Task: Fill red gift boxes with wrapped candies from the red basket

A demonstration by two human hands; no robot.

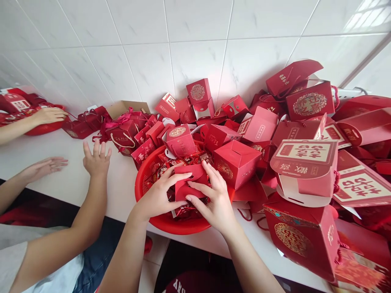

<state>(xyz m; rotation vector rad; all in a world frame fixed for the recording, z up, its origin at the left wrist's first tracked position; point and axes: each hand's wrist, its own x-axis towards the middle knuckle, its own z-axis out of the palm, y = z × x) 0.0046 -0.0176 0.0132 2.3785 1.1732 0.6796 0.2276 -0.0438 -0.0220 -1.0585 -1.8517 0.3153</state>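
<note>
Between my two hands is a small red gift box [191, 183], held above a red plastic basket [142, 173]. My left hand [163, 191] grips the box's left side, thumb low and fingers over the top. On the opposite side, my right hand [214, 193] presses the top flaps with its fingers and thumb. A slot shows in the upper flap. Under the box, the basket holds red-wrapped sweets [159, 167], partly covered by my hands. Another red box [180, 140] with a gold emblem rests on the basket's far rim.
Many red gift boxes [301, 236] pile up on the white table [122, 195] to the right and behind, against the tiled wall [198, 24]. At left, a nearby person's raised hand [97, 158] and other people's hands [50, 115] reach over the table.
</note>
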